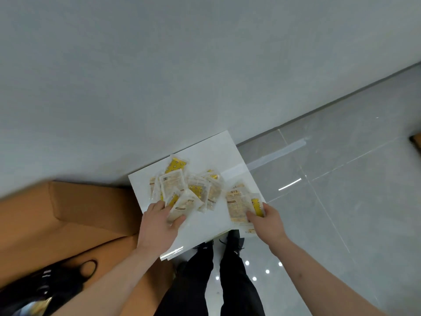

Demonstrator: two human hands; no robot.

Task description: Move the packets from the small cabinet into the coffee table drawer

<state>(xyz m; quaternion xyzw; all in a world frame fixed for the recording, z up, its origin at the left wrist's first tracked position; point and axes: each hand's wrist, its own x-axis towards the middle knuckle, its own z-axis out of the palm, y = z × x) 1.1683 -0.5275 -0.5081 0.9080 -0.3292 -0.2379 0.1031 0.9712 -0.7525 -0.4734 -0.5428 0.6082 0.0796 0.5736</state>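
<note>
Left hand (159,222) pinches a clear-and-cream plastic packet (182,207) between thumb and fingers, at the near edge of the small white glossy cabinet top (205,231). Right hand (267,221) grips a small stack of like packets (238,202), fingers curled round their near end, at the cabinet top's right edge. Loose heap of clear plastic packets with yellow and tan contents (191,183) lies mid-top, overlapping, between both hands and beyond them. Left of the cabinet: brown cardboard box (79,213), flaps open. Right: grey tiled floor (341,179). Behind: grey wall (159,65). Black trousers and shoes (230,270) stand below the top's near edge.
</note>
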